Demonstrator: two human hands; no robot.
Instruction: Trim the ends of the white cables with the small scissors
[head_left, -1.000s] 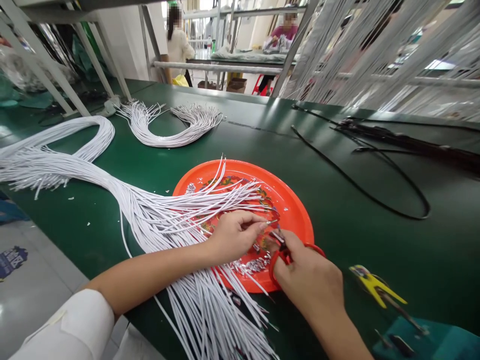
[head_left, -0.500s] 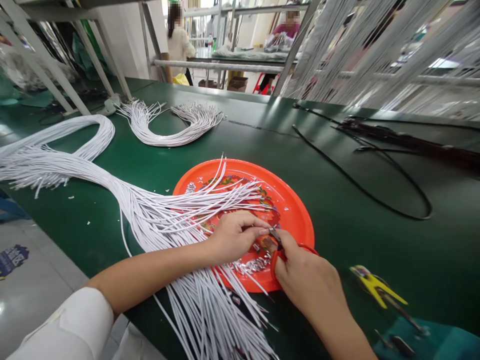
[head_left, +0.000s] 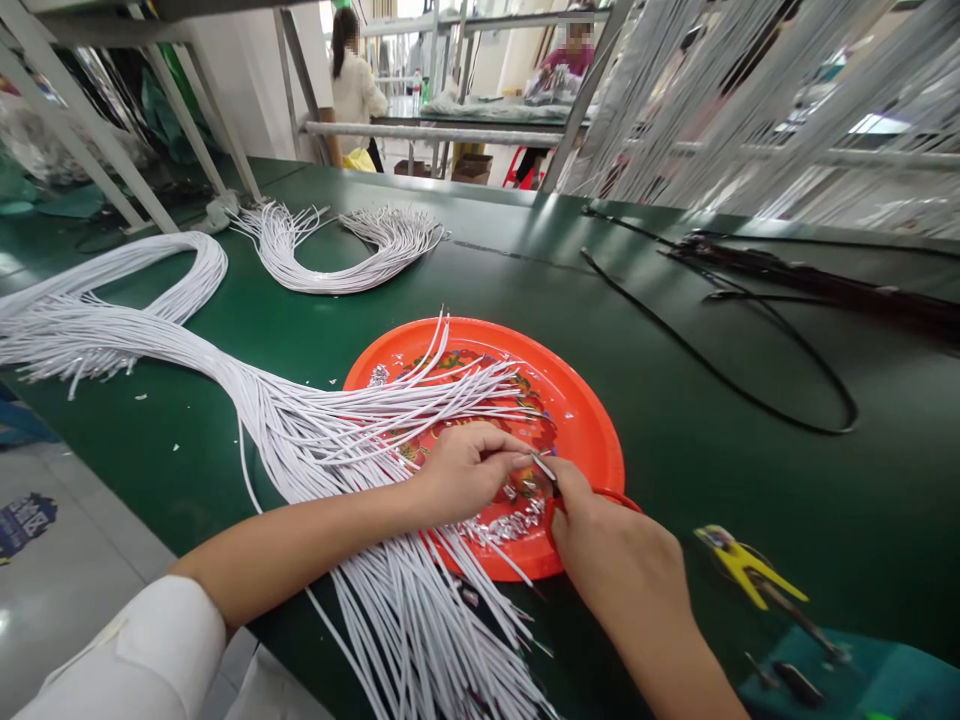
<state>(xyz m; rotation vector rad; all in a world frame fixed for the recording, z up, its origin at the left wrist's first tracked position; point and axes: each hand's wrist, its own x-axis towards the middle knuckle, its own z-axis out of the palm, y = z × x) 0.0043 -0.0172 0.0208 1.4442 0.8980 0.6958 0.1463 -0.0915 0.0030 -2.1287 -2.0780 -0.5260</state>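
Over an orange-red round tray (head_left: 596,440) with a flowered middle, my left hand (head_left: 469,470) pinches the end of a thin white cable, mostly hidden by the fingers. My right hand (head_left: 611,550) is closed round red-handled scissors (head_left: 619,498). Their blades meet the left fingertips. A large bundle of white cables (head_left: 300,420) lies across the tray's left side, under my left forearm. Its loose ends fan out over the tray and down to the table's front. Shiny silver foil scraps (head_left: 514,522) lie in the tray below my hands.
Two more white cable bundles (head_left: 330,280) (head_left: 202,265) lie behind on the green table (head_left: 517,295). Black cables (head_left: 750,395) curve at the right. A yellow-handled tool (head_left: 750,570) lies at front right. Hanging cables (head_left: 690,100) and two people are beyond.
The scissors' blades have shifted slightly at the left fingertips and look differently angled. My left hand stays almost still. The whole view has moved very slightly.
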